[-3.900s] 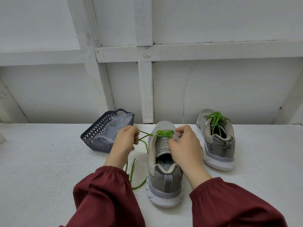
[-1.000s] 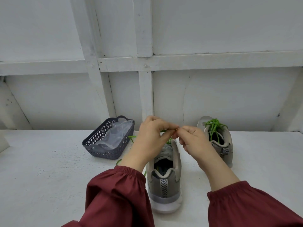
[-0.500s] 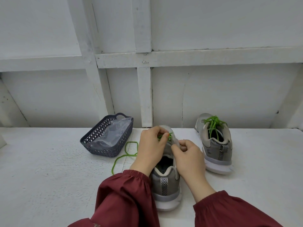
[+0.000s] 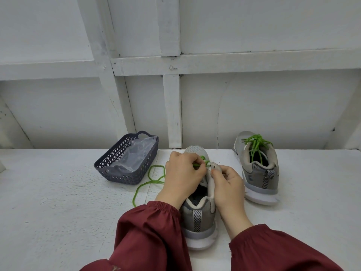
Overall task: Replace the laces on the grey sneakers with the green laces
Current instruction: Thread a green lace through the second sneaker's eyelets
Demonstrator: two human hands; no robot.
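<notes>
A grey sneaker (image 4: 199, 218) stands in front of me with its heel toward me. My left hand (image 4: 182, 178) pinches the green lace (image 4: 154, 179) over the tongue, and the lace's loose end trails in a loop on the white surface to the left. My right hand (image 4: 227, 184) pinches the sneaker's right eyelet flap next to the lace. A second grey sneaker (image 4: 257, 169) stands to the right, fully laced in green with the ends hanging into its opening.
A dark blue plastic basket (image 4: 127, 159) with a clear plastic bag inside sits at the left rear. A white panelled wall rises right behind the shoes. Dark red sleeves cover both of my forearms.
My hands came down from a raised pinch above the sneaker onto its upper eyelets. The lace's loose end now lies in a loop on the surface at the left.
</notes>
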